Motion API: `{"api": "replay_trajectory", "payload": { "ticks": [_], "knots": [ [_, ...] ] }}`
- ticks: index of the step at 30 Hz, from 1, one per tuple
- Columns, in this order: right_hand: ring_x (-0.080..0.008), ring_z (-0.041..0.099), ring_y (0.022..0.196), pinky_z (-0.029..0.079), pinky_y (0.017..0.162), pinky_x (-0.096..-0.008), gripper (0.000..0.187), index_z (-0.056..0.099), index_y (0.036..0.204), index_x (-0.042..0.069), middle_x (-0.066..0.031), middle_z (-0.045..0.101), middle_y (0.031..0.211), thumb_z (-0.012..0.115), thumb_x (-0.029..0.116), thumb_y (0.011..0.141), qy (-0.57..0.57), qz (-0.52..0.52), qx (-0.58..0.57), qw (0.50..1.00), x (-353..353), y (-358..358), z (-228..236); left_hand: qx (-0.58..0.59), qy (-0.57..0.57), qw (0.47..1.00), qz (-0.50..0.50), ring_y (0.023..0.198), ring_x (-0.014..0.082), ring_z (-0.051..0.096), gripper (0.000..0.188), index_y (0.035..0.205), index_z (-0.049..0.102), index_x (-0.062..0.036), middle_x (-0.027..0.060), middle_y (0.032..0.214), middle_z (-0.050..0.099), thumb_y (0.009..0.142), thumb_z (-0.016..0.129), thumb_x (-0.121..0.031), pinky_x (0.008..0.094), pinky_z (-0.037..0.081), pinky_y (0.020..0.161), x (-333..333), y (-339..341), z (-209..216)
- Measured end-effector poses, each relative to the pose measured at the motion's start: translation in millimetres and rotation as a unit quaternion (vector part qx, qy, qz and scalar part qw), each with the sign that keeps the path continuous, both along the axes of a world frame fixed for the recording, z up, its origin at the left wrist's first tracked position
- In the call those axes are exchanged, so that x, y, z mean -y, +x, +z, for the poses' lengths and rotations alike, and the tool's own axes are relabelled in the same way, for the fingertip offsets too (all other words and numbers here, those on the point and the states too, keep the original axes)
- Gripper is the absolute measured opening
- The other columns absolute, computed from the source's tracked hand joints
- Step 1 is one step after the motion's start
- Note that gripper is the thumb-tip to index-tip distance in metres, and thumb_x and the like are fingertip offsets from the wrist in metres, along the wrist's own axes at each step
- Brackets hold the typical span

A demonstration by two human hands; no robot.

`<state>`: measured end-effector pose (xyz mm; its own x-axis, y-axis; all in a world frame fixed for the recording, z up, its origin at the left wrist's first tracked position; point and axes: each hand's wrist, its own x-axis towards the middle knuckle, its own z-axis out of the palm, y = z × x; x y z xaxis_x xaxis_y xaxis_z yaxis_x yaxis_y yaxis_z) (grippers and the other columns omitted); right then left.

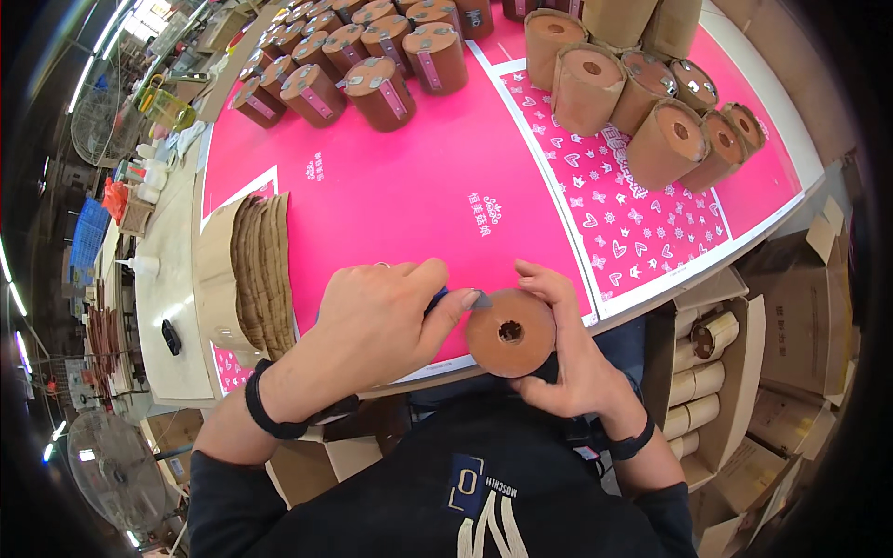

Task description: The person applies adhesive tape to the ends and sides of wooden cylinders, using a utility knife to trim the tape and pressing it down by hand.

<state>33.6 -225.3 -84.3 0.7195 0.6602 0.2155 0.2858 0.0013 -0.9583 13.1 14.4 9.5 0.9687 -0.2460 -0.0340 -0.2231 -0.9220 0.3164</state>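
My left hand (pixel 377 312) is closed around a knife (pixel 481 300) with a short grey blade and a blue handle, most of which the fingers hide. The blade's tip is at the upper left rim of a round brown leather-like cylinder (pixel 491 352). A rough dark hole pierces the middle of the cylinder's upward face. My right hand (pixel 579 358) grips this piece from the right, thumb at the near edge and fingers at the far side. Both hands are over the near edge of the pink-covered table (pixel 391 205).
Brown cylinders with pink strips and metal fittings (pixel 377 93) stand in rows at the far left. Paper-wrapped cylinders (pixel 667 144) cluster far right. A stack of brown paper sheets (pixel 260 270) lies left. Below right, an open carton (pixel 744 372) holds wrapped rolls.
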Motion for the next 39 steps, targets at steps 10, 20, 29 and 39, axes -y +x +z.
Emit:
{"api": "replay_trajectory", "payload": {
  "ticks": [10,20,29,39],
  "knots": [
    [-0.0362,0.05,0.123,0.046,0.102,-0.0427,0.091,0.042,0.139,0.003,-0.0193,0.049,0.128,0.093,0.025,0.066,-0.051,-0.077,0.064,0.994,-8.3,-6.0,5.3,0.031,0.006,0.994,-0.104,0.053,0.0336,0.058,0.038,0.07,0.053,-0.0074,0.011,0.057,0.053,0.093,0.068,-0.033,0.044,0.042,0.049,-7.8,18.9,-13.0],
    [-0.0354,0.053,0.12,0.047,0.1,-0.0419,0.092,0.04,0.14,0.002,-0.019,0.049,0.127,0.091,0.025,0.067,-0.052,-0.062,0.068,0.994,-7.7,-3.4,3.9,0.018,-0.04,0.995,-0.094,0.053,0.0357,0.056,0.036,0.073,0.055,-0.007,0.011,0.056,0.052,0.093,0.069,-0.033,0.0429,0.042,0.049,-9.6,11.6,-12.7],
    [-0.0424,0.058,0.119,0.051,0.096,-0.0421,0.068,0.063,0.133,0.019,-0.0248,0.049,0.139,0.091,0.028,0.071,-0.122,-0.12,0.224,0.96,-1.9,-4.9,16.3,-0.136,-0.278,0.938,0.157,0.082,0.0166,0.059,0.046,0.139,0.047,-0.0028,0.0122,0.097,0.058,0.096,0.061,-0.008,0.0344,0.05,0.072,-40.6,-12.4,-69.7],
    [-0.0326,0.062,0.122,0.055,0.1,-0.0481,0.068,0.047,0.143,0.001,-0.0219,0.059,0.134,0.037,0.057,0.106,0.335,-0.175,-0.546,0.747,16.8,21.9,15.7,0.023,-0.14,0.986,0.082,0.121,0.0373,0.05,0.083,0.147,0.044,-0.0017,0.0217,0.126,0.054,0.079,0.085,-0.025,0.048,0.043,0.099,6.9,-21.3,-60.0]
  ]
}}
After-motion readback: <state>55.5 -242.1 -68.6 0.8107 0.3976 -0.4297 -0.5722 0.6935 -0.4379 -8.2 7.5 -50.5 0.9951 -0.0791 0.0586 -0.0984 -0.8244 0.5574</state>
